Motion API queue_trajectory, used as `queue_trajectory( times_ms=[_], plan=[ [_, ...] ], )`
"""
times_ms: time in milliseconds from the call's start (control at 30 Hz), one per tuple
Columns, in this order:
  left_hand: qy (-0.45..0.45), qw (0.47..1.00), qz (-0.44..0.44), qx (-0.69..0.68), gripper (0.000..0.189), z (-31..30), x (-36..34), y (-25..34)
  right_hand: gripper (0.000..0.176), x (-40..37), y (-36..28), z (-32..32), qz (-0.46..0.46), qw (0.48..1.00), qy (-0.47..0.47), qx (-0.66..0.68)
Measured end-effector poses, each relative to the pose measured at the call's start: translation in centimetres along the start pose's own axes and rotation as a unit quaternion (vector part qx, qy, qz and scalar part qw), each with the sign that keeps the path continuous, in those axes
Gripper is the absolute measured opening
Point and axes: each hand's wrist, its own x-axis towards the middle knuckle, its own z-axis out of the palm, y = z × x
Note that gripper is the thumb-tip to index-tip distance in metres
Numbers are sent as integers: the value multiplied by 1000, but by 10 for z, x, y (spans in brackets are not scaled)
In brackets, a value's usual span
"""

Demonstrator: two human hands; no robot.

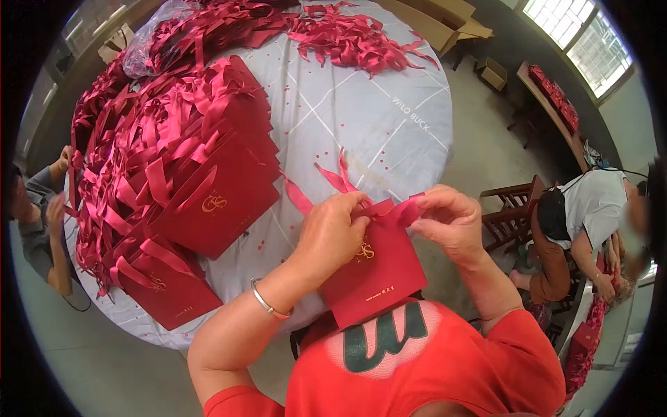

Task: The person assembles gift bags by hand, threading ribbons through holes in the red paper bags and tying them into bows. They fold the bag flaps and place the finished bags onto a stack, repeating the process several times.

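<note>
Grip: left hand [332, 235], right hand [453, 221] both pinch ribbon [392, 208] atop red bag [375, 278] | risk: slick ribbon (satin-like) may slip free.

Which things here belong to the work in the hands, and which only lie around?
In the work: red gift bag, held at its top by the left hand; red ribbon, pinched by the right hand.
Lying around: pile of ribboned bags, loose ribbons, cardboard boxes, wooden chair.
</note>
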Motion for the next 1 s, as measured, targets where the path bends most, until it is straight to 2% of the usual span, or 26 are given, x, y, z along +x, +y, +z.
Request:
queue_trajectory(
  times_ms=[100, 167, 200, 233, 300, 333, 400, 533, 600, 633, 700, 767, 833, 867, 933, 967, 1000],
  plan=[
    [10, 1000, 0, -5, 28, 5, 0, 4, 22, 3, -5, -2, -24, 1000, 6, -16],
    [17, 1000, 3, -17, 23, 6, 1, 1, 19, 6, -3, -3, 22, 989, 17, 148],
    [17, 1000, 2, -17, 23, 5, 0, 2, 19, 7, -7, -6, 71, 974, -10, 217],
    [19, 1000, 1, -13, 20, 4, -1, 4, 19, 6, -10, -5, 71, 973, -10, 219],
    [24, 1000, 1, -11, 17, 2, -1, 5, 20, 7, -15, -3, 170, 942, -32, 288],
    [23, 1000, 4, 4, 16, 1, -1, 5, 20, 6, -12, -2, 170, 942, -33, 288],
    [23, 1000, 8, 18, 14, 0, 0, 4, 24, 6, -3, 0, 96, 968, -35, 231],
    [40, 998, 27, 41, 14, 0, -1, 4, 25, 12, -4, 6, 52, 982, -14, 183],
    [39, 998, 20, 44, 14, 0, 0, 5, 20, 17, -9, 12, -55, 998, -4, 11],
    [39, 998, 19, 46, 14, 1, 0, 5, 20, 20, -8, 16, -56, 998, -4, 12],
    [39, 998, 20, 49, 13, 1, 0, 3, 17, 27, -4, 19, -137, 990, 26, 9],
    [48, 995, 55, 67, 12, 2, 0, 1, 16, 33, -5, 21, -150, 988, 29, 8],
    [35, 998, 35, 31, 12, 1, 0, 0, 16, 42, -20, 34, -99, 987, 66, 106],
    [21, 1000, 14, -6, 11, 0, 0, -1, 14, 48, -23, 34, -69, 985, 42, 152],
    [25, 999, 32, -13, 11, 1, 1, -7, 14, 55, -29, 32, 26, 978, 32, 203],
    [27, 998, 42, -24, 11, 1, 1, -9, 15, 59, -25, 32, 25, 973, 6, 229],
    [27, 998, 35, -33, 12, -2, -1, -3, 14, 60, -24, 32, 55, 985, 3, 164]
  ],
)
